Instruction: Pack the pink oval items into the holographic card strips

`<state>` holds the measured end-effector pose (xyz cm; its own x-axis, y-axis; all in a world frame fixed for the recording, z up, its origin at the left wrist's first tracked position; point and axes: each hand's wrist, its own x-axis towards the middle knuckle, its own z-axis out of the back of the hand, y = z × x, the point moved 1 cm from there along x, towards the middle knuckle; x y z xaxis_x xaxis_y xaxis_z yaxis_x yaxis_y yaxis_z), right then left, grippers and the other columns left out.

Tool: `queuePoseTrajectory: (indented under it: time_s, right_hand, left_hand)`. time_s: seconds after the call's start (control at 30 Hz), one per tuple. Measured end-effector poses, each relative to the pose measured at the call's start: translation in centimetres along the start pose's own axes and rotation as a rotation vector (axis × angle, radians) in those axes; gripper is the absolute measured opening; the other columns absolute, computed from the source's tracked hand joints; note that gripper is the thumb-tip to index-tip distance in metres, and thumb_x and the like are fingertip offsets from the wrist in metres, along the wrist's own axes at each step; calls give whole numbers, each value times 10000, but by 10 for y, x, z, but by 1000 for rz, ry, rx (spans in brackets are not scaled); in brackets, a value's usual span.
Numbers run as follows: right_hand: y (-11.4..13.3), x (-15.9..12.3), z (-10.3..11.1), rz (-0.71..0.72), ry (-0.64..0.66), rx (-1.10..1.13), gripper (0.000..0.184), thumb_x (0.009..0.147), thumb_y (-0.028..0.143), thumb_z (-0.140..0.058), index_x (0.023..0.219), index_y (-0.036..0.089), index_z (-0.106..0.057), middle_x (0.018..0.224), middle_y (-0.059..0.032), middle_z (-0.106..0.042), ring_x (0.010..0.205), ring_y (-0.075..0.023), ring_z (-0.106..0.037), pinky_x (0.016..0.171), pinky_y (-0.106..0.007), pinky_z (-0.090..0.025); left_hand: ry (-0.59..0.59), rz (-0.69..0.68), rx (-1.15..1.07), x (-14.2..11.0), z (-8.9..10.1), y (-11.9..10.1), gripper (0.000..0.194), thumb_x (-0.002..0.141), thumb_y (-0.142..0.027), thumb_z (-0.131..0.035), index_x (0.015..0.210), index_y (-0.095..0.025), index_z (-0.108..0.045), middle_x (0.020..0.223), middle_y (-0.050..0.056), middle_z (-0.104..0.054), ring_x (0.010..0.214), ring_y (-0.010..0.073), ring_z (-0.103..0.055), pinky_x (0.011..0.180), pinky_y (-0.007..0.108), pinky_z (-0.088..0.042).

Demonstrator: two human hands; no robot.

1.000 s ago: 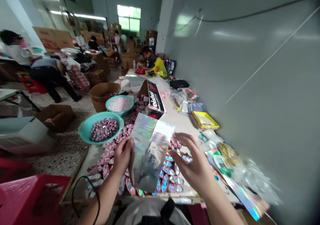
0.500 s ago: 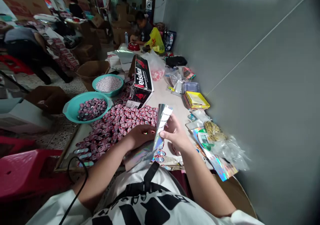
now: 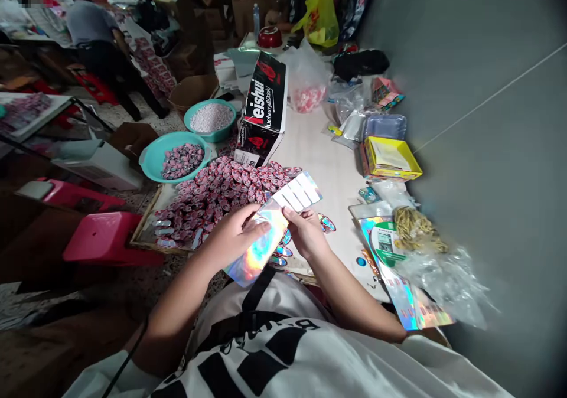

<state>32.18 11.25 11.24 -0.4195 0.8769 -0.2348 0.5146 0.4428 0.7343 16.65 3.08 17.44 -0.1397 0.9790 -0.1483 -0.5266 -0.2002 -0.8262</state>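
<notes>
A shiny rainbow-silver sticker sheet [image 3: 271, 232] is held between both hands just above the table's front edge. White rectangular strips [image 3: 296, 194] show across its far end. My left hand [image 3: 234, 235] grips the sheet's left side, thumb on top. On the right side, my right hand [image 3: 308, 232] pinches it with the thumb above and the fingers underneath. Several oval pieces with a shiny face [image 3: 283, 250] lie on the table partly under the hands. Beyond my left hand spreads a heap of small pink-and-red oval pieces [image 3: 225, 191].
Two turquoise basins, one with dark-pink pieces [image 3: 175, 157] and one with white bits [image 3: 210, 120], stand at the left. A black carton [image 3: 266, 105] rises behind the heap. Along the right wall lie a yellow box [image 3: 394, 159], rubber bands [image 3: 416, 230] and plastic bags. A pink stool [image 3: 101, 235] stands left.
The sheet was curled upright and now lies flatter, its striped end pointing away to the right. Both hands still hold it. The view has turned downward and to the left.
</notes>
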Motion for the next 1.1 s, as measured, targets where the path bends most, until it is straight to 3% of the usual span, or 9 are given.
queuePoseTrajectory:
  time_s: [0.13, 0.23, 0.27, 0.3, 0.37, 0.47, 0.63, 0.83, 1.1]
  right_hand:
    - [-9, 0, 12, -78, -68, -78, 526, 643, 340, -830, 1110, 243, -610, 996, -28, -722, 840, -185, -681, 762, -339, -567]
    - [-1, -1, 27, 248, -268, -422, 762, 695, 346, -780, 1362, 289, -417, 1230, -71, -621, 1059, -216, -626, 893, -403, -529]
    - [5, -3, 30, 401, -258, -600, 768, 729, 340, -750, 1399, 294, -378, 1311, -88, -569, 1163, -235, -574, 957, -430, -492]
    - [9, -4, 31, 537, -172, -796, 726, 770, 324, -712, 1413, 293, -375, 1364, -96, -530, 1242, -252, -516, 1011, -453, -447]
    - [15, -8, 29, 692, 173, -1161, 596, 844, 279, -632, 1403, 283, -425, 1369, -99, -538, 1293, -268, -465, 1070, -480, -367]
    - [10, -8, 20, 651, 584, -1454, 465, 906, 229, -548, 1368, 243, -500, 1180, -101, -666, 1124, -252, -576, 1021, -456, -363]
    - [-19, -3, 17, 613, 621, -1535, 261, 950, 210, -493, 1132, 197, -679, 955, -91, -722, 899, -211, -619, 875, -372, -367]
    - [-46, -16, 41, 648, 672, -1511, 262, 943, 223, -502, 1129, 207, -685, 970, -95, -721, 908, -212, -620, 834, -359, -387]
    - [-48, -22, 51, 589, 742, -1389, 262, 925, 212, -511, 1127, 239, -676, 1146, -98, -692, 1057, -223, -613, 926, -405, -434]
  left_hand:
    - [-6, 81, 473, -2, 2, -2, 368, 945, -416, -416, 1221, -254, -597, 1074, 71, -724, 882, 220, -670, 726, 279, -443]
    - [67, 112, 692, 0, 9, 3, 334, 954, -358, -360, 1103, -255, -641, 925, 64, -732, 790, 216, -658, 665, 273, -391]
    - [122, 117, 708, 1, 10, 6, 329, 951, -363, -360, 1050, -253, -654, 889, 56, -727, 771, 210, -649, 655, 267, -380]
    - [191, 125, 694, 2, 11, 10, 326, 947, -376, -367, 996, -248, -662, 858, 48, -721, 753, 201, -639, 649, 260, -374]
    - [332, 145, 609, 3, 9, 20, 332, 933, -410, -387, 917, -233, -668, 819, 31, -709, 729, 184, -618, 650, 247, -378]
    - [456, 161, 398, 7, 1, 36, 340, 910, -428, -414, 933, -209, -673, 897, 27, -716, 806, 183, -617, 720, 246, -425]
    - [441, 212, 39, 11, -13, 68, 387, 856, -438, -488, 1080, -176, -665, 1114, 60, -699, 1037, 215, -600, 904, 284, -455]
    - [479, 299, -110, -3, -30, 104, 366, 798, -459, -584, 971, -160, -704, 1027, 67, -719, 1000, 229, -611, 921, 326, -458]
    - [455, 341, -154, -6, -33, 110, 357, 756, -478, -635, 922, -171, -712, 956, 47, -721, 919, 211, -622, 858, 301, -472]
